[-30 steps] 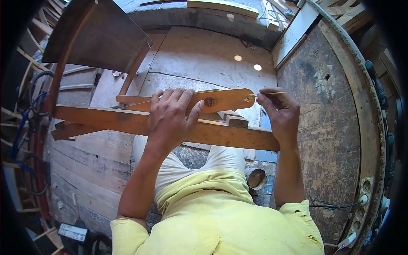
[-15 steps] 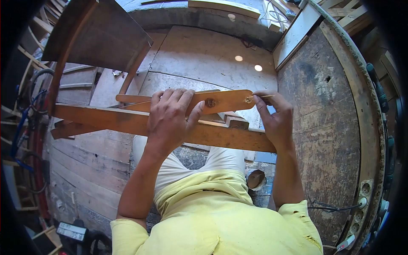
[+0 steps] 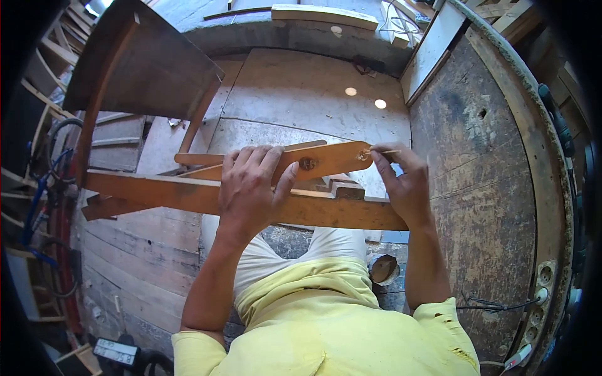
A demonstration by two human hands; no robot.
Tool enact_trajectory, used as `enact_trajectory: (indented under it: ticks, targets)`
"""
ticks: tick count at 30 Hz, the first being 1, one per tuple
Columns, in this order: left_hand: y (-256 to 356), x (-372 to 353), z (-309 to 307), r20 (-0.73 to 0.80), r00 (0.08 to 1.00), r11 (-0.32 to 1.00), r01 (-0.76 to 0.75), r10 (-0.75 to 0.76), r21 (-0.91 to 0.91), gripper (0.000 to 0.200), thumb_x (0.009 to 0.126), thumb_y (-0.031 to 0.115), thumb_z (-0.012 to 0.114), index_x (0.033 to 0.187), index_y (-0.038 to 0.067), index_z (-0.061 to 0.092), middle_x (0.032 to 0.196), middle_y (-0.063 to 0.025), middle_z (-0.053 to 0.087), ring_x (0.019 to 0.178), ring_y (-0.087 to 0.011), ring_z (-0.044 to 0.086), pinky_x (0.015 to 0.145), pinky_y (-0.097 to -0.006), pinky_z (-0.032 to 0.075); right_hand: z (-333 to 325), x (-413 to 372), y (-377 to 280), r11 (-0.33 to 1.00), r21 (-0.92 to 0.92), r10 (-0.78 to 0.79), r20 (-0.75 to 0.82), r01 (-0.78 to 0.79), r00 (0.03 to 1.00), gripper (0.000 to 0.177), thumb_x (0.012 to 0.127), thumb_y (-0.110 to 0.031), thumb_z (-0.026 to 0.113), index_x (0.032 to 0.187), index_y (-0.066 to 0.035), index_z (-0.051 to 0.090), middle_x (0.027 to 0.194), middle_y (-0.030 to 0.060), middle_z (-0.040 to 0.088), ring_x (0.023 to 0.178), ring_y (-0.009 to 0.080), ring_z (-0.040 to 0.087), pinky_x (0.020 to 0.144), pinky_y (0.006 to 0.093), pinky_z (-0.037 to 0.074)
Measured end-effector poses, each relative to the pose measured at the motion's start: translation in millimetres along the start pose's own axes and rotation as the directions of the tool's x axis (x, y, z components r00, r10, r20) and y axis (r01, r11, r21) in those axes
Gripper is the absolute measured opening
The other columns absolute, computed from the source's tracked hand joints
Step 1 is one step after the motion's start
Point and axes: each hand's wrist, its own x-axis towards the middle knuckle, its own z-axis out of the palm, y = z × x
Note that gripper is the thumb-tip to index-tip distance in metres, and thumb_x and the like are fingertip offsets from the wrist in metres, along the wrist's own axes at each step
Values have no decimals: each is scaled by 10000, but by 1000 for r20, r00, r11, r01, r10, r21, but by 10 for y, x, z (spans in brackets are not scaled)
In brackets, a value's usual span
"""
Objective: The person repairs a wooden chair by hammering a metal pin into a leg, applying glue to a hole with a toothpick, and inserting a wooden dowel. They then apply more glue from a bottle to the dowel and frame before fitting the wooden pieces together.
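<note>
A brown wooden frame (image 3: pixel 338 212) with several crossing slats lies across my lap. My left hand (image 3: pixel 251 185) is wrapped over its rails, the fingers on the upper slat and the thumb near a dark knot. At the rounded right end of that slat (image 3: pixel 335 160) is a pale, rough spot. My right hand (image 3: pixel 404 178) pinches a thin light stick (image 3: pixel 385 151), its tip at the rough spot. A notched block (image 3: pixel 347 190) sits on the lower rail, between my hands.
A dark panel (image 3: pixel 150 59) stands on the frame's left side. To the right is a worn board (image 3: pixel 470 188) with a socket strip (image 3: pixel 538 301) and a plugged cable. Blue hoses (image 3: pixel 39 213) hang at the left. A round hole (image 3: pixel 384 269) is near my right thigh.
The view has shifted slightly, so the frame and panel appear a little lower. Both hands keep their holds, and the stick tip remains at the rough spot.
</note>
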Motion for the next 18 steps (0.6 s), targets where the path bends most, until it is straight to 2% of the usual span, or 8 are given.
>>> enact_trajectory:
  ticks: [2,4,8,13,15,18]
  targets:
    - [12,14,-16,-13,1000,1000,-10,10,-2,333,892,308,579,1059,27,640,1032,-137,660,979,-298,595,942,-415,381,-24,11,7,999,-9,-35,10,35,999,89,863,-37,629,929,15,659,856,131,668,745,220,654,661,300,506]
    - [30,24,-38,33,999,1000,26,-26,-16,318,889,300,580,1051,33,640,1022,-128,658,983,-293,590,936,-408,381,-75,6,-80,1000,19,6,-28,-6,1000,89,861,-39,628,927,12,660,864,138,670,768,246,656,682,313,506]
    - [38,36,-32,16,1000,1000,16,-16,-12,328,892,310,575,1054,32,639,1032,-126,657,986,-288,591,937,-402,381,-33,-40,-11,999,30,36,28,-37,999,94,861,-47,631,927,10,663,875,144,672,790,264,658,702,328,508]
    - [48,28,-29,33,999,1000,22,-22,9,339,898,321,571,1064,34,641,1056,-126,656,999,-277,594,949,-402,379,-95,-14,-89,993,75,92,5,-92,996,91,856,-52,630,920,2,667,874,145,673,827,287,651,734,354,502]
    - [53,33,-31,36,999,1000,29,-29,1,341,898,324,573,1064,34,641,1057,-127,657,1002,-278,593,952,-406,377,-62,-38,-41,999,14,47,85,-49,995,95,852,-50,632,924,1,667,871,143,674,822,284,653,725,352,504]
    - [60,36,-34,30,999,1000,24,-24,0,343,897,325,575,1063,32,641,1056,-128,657,1004,-280,593,955,-409,376,-101,-26,-75,998,42,49,23,-50,999,104,851,-56,636,932,1,671,869,143,675,818,286,652,724,356,506]
